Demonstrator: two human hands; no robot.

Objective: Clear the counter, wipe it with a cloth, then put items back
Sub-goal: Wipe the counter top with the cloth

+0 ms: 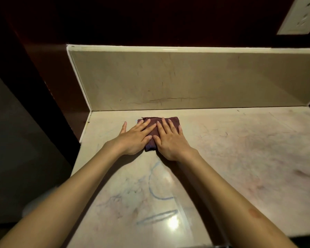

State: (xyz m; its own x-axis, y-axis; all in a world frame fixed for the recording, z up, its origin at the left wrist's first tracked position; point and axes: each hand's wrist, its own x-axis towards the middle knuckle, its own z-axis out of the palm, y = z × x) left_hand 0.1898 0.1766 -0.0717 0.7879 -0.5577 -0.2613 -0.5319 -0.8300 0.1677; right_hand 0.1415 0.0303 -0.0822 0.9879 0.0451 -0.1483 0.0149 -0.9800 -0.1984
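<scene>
Wiping step, judged: left hand [135, 136] and right hand [169, 138], fingers flat and spread, press the folded cloth [151, 130] near the bench's [240, 149] back-left corner. Next: slide it toward the scribbles [157, 192] nearer the front edge.

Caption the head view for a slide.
Both hands, left and right, press a folded dark cloth flat onto the scribbled counter.

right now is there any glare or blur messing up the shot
Head view: a bright glare spot sits on the glossy pale marble counter near the bottom edge; the dark wall above the beige backsplash is nearly black; wide-angle distortion bends the backsplash edges; the folded maroon cloth under both hands stays sharp.
</scene>
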